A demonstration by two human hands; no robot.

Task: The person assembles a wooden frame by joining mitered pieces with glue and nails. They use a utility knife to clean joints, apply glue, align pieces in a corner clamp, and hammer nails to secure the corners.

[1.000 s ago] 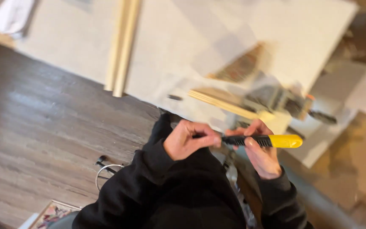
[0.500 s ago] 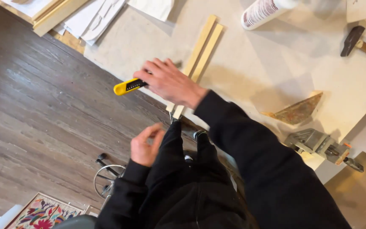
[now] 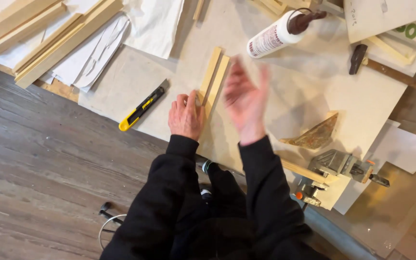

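My left hand (image 3: 186, 115) rests on the near end of two short pale wooden strips (image 3: 214, 78) lying side by side on a beige board (image 3: 179, 62). My right hand (image 3: 244, 102) hovers blurred just right of the strips, fingers spread, holding nothing. A yellow and black utility knife (image 3: 141, 109) lies on the board to the left of my left hand, untouched.
A white glue bottle (image 3: 278, 33) lies at the back. A hammer (image 3: 379, 66) sits far right. A metal corner clamp (image 3: 335, 168) holds a strip near the board's right corner, beside a triangular scrap (image 3: 314, 136). Long wood mouldings (image 3: 39, 33) and white paper (image 3: 155, 24) lie at the back left.
The knife left my hands: held in both, then carried left in my right hand, it now lies on the board. My left hand moved onto the strips; my right hand is open.
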